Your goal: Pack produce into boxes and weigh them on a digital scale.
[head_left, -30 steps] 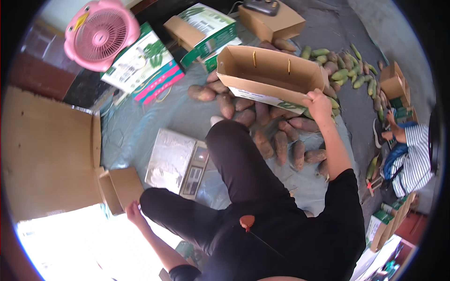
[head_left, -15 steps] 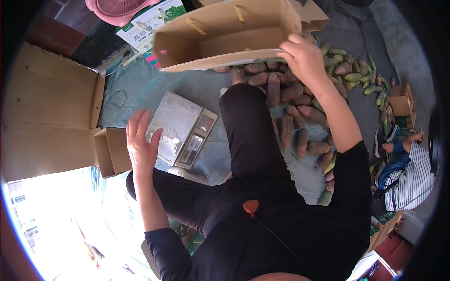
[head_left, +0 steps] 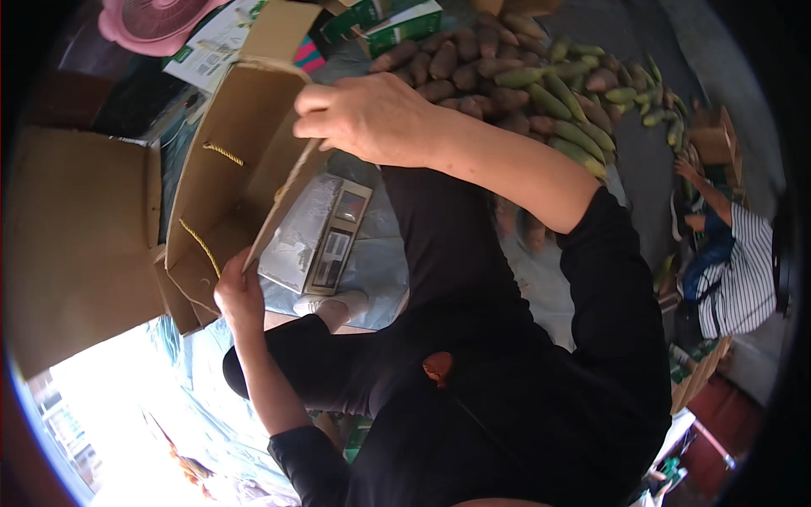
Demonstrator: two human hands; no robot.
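Note:
An open cardboard box with yellow rope handles is tilted between my two hands, its opening facing me. My left hand pinches the near lower edge of the box. At the upper corner, my right hand is closed over the rim. The box partly covers a flat silver weighing scale on the blue plastic sheet; whether they touch I cannot tell.
Reddish radishes and green ones lie heaped ahead to the right. A large cardboard sheet stands at left. A pink basket and a white-and-green carton are far left. Another person in a striped shirt is at right.
The box has swung left and nearer, turning on its side beside and partly over the scale. My left hand, earlier open and empty, now grips its edge. My right hand has moved left with it.

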